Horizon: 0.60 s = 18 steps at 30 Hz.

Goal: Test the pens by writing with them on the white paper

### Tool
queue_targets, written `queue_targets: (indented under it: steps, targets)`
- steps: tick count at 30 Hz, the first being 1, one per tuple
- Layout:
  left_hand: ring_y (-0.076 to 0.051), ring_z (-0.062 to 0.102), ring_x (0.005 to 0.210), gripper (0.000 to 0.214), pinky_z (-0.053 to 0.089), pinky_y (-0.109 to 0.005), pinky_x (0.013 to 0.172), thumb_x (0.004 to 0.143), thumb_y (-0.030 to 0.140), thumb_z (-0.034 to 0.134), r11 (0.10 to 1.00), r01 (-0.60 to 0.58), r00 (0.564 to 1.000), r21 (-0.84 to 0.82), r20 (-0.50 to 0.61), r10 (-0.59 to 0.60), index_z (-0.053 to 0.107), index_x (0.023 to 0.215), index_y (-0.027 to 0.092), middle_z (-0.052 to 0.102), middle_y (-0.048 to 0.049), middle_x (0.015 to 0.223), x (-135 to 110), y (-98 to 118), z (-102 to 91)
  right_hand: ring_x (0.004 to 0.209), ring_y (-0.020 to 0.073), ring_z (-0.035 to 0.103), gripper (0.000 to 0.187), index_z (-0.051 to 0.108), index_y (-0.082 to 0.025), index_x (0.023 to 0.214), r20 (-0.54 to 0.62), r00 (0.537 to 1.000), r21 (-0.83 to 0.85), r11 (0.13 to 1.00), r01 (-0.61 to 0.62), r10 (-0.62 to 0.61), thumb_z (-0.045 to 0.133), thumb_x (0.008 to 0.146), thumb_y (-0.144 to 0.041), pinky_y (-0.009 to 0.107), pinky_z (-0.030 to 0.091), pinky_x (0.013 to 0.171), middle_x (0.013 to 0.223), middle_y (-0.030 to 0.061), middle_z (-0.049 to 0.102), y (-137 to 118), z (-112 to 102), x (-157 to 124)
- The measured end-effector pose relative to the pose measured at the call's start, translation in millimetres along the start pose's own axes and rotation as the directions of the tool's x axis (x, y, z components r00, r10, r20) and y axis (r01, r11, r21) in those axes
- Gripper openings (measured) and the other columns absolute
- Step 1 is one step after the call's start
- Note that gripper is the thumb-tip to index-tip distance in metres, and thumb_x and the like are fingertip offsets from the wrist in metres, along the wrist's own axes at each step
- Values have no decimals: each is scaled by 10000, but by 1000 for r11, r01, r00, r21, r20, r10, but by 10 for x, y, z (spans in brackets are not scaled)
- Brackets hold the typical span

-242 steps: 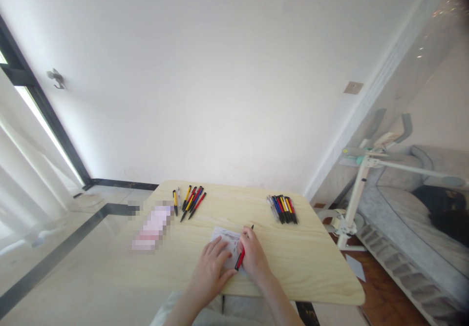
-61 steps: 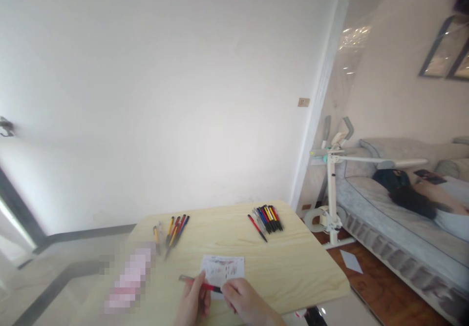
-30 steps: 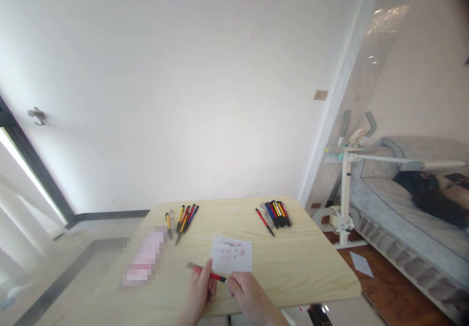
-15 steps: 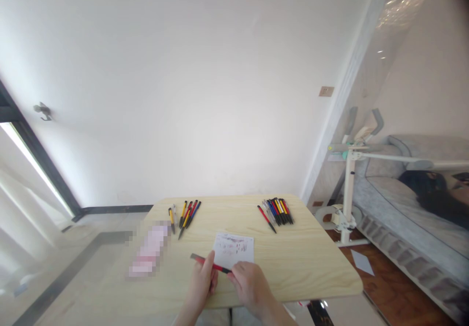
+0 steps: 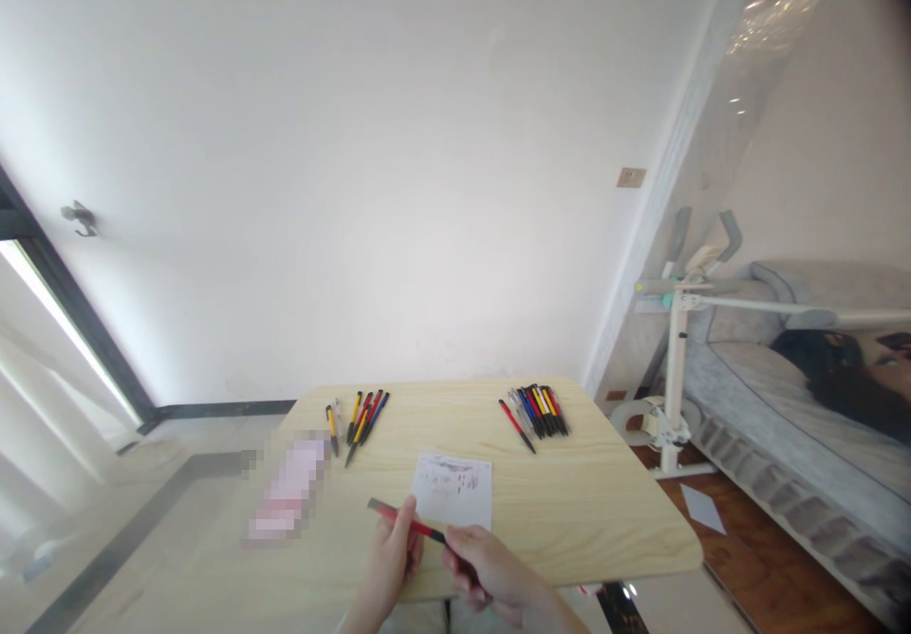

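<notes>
A red and black pen (image 5: 425,529) is held level between my two hands, above the near edge of the table (image 5: 598,520). My left hand (image 5: 394,547) is closed around its barrel, thumb on top, with the dark end sticking out to the left. The fingers of my right hand (image 5: 485,563) pinch the black grip end, and the tip is hidden behind them. Just beyond my hands lies a white sheet of paper (image 5: 455,487) with dark and reddish pen scribbles on it.
Several loose pens (image 5: 364,420) lie at the table's back left. A row of several pens (image 5: 545,413) lies at the back right, with a red pen (image 5: 516,426) beside it. A blurred pink item (image 5: 290,487) is at the left edge. Exercise equipment (image 5: 676,368) stands right of the table.
My right hand has turned and shifted slightly down on the pen's black end, its fingers now more curled beneath. The pen tilts a little more downward to the right.
</notes>
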State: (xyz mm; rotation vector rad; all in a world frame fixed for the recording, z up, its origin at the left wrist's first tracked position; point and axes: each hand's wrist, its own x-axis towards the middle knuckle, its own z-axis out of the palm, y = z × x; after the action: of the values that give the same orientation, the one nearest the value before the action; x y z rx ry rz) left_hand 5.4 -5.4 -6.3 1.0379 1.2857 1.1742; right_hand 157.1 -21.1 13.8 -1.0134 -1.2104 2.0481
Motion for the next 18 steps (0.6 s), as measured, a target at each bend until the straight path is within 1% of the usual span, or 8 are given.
queue_targets:
  steps: [2,5,9,13,16,18]
  targets:
    - [-72,302,268,547,178,-221,322,740,594,348,1000,-12,999,-5,33,13,319,360,201,315,40,285,-1,0,14,303,24,183,388,417,-180,631,-7,1000,93,996,-17,18,404,784,-537,168,105,331,413,-103,312,7,19,1]
    - [-69,305,283,526,190,-219,330,736,578,380,1000,-31,997,-3,69,31,315,375,200,318,43,298,-7,10,31,300,33,145,374,382,-191,610,-12,999,165,986,-37,40,373,816,-504,175,87,331,387,-111,264,22,59,14]
    - [-60,282,296,478,177,-210,329,707,575,438,993,20,997,-118,71,-11,325,433,200,299,67,331,-8,22,41,278,43,122,405,354,-198,575,23,993,245,962,-120,118,284,864,-474,176,71,315,351,-112,236,60,102,38]
    - [-54,272,323,442,175,-198,332,678,573,485,977,52,998,-209,58,-41,379,492,187,296,82,373,-9,12,36,260,50,126,454,335,-195,540,84,978,395,895,-208,190,169,900,-416,173,57,307,325,-99,221,105,113,64]
    - [-53,272,341,440,186,-195,338,682,566,489,975,41,999,-217,43,-33,378,494,184,287,84,380,-19,-2,25,254,52,102,470,315,-194,518,144,968,501,829,-249,204,144,899,-410,174,41,299,310,-94,204,112,125,77]
    - [-53,283,355,437,199,-193,345,680,559,499,978,47,999,-204,10,-46,376,497,182,297,82,392,-27,-5,19,255,48,76,487,302,-191,499,182,962,539,798,-271,203,118,902,-394,172,27,294,307,-94,187,95,151,72]
